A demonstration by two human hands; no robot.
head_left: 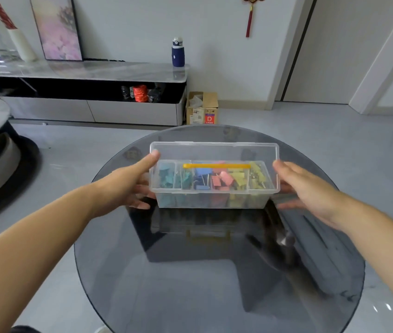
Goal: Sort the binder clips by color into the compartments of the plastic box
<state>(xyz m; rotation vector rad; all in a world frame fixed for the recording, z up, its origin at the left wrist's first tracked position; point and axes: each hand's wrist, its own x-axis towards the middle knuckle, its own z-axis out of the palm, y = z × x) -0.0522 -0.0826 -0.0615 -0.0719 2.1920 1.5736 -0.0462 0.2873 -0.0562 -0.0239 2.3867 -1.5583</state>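
Glass table (190, 272), left hand (128, 186) and right hand (311, 188) outstretched, flanking plastic box (214, 191)

surface: round dark glass table (214, 272) | on it: clear plastic box (212, 192), lid open, far half

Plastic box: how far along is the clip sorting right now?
Looks nearly done: the plastic box holds teal clips, blue clips, pink clips and yellow clips in separate compartments; no loose ones show on the table. In hand: left grip and right grip flank its ends. Left: probably closing the open lid.
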